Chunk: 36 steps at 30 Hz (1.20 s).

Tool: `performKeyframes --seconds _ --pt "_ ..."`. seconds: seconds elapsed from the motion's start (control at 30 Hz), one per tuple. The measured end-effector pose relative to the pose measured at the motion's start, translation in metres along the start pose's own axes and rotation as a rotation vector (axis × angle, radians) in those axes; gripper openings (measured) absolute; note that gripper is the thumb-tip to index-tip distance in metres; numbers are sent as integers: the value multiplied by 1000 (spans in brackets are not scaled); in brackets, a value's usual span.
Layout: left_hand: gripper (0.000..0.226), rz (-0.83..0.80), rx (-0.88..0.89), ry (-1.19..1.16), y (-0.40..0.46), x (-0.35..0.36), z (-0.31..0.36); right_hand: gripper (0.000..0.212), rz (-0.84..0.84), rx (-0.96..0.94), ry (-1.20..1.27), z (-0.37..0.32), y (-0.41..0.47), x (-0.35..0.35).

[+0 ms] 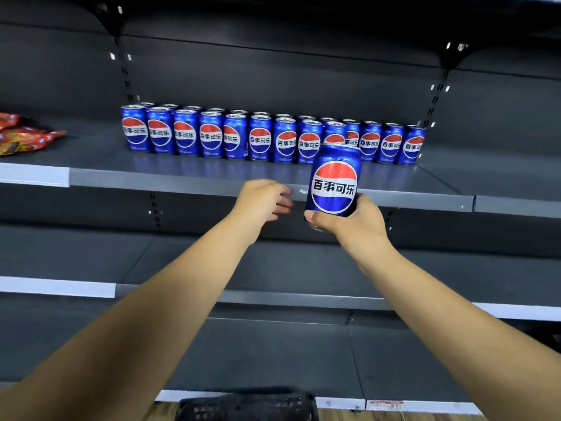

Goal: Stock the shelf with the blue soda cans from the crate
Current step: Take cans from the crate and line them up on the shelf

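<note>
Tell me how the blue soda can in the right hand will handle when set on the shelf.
The blue metal soda can looks rigid and glossy, so probably slippery. The right hand holds only its base; it may tip. On its side it would likely roll.

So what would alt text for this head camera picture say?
A right hand holds a blue soda can up toward a grey shelf already lined with matching cans; the left hand reaches alongside, holding nothing.
</note>
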<state>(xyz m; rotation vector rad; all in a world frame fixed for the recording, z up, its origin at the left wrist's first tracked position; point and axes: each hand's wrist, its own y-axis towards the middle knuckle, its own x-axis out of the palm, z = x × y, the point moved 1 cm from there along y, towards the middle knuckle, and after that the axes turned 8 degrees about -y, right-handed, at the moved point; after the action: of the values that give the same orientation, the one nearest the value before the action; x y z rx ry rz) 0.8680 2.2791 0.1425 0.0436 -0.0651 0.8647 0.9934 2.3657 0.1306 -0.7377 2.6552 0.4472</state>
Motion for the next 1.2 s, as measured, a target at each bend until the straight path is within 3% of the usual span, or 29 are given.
performKeyframes --seconds 0.53,0.7,0.87,1.2 --pt "22 107 -8 -13 197 178 -7 58 -63 -64 -118 81 248 -68" --pt "12 163 -14 50 241 190 -19 58 -100 -20 -82 104 295 -64" --pt "21 270 -2 147 272 181 -44 51 -168 -30 -46 110 323 -55" --pt "30 322 90 250 287 171 -53 70 -262 -77 -66 109 351 -34"
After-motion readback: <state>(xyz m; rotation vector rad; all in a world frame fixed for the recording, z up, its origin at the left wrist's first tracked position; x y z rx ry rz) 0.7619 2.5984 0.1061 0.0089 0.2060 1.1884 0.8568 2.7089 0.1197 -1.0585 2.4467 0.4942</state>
